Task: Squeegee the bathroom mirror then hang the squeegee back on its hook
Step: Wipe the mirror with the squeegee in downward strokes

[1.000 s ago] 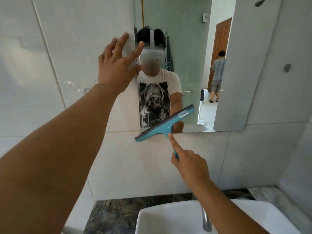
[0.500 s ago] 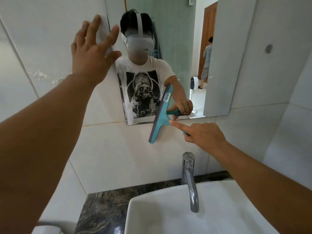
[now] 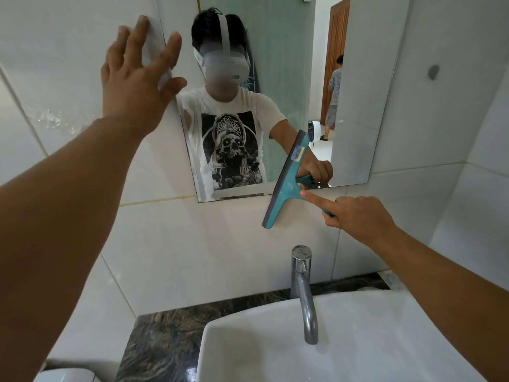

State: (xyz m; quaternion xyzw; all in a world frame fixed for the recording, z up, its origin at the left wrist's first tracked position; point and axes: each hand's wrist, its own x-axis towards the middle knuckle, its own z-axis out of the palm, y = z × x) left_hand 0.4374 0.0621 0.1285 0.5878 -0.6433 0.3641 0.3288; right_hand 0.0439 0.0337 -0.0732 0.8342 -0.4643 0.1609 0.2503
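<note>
Head view. I read the right hand (image 3: 358, 216) as a grip clamped on the handle of the squeegee (image 3: 287, 183), index finger extended along the handle toward the head. The squeegee is teal plastic with a dark rubber blade; it stands nearly upright, straddling the lower edge of the mirror (image 3: 355, 106), upper half on glass, lower half on glossy white wall tile (image 3: 192, 244). The left hand (image 3: 137, 75) is spread flat, fingers apart, over the mirror's upper left edge, holding nothing. Below, a curved chrome faucet (image 3: 304, 293) rises over a smooth white basin (image 3: 275, 348) set on a dark veined stone bench (image 3: 162, 343).
</note>
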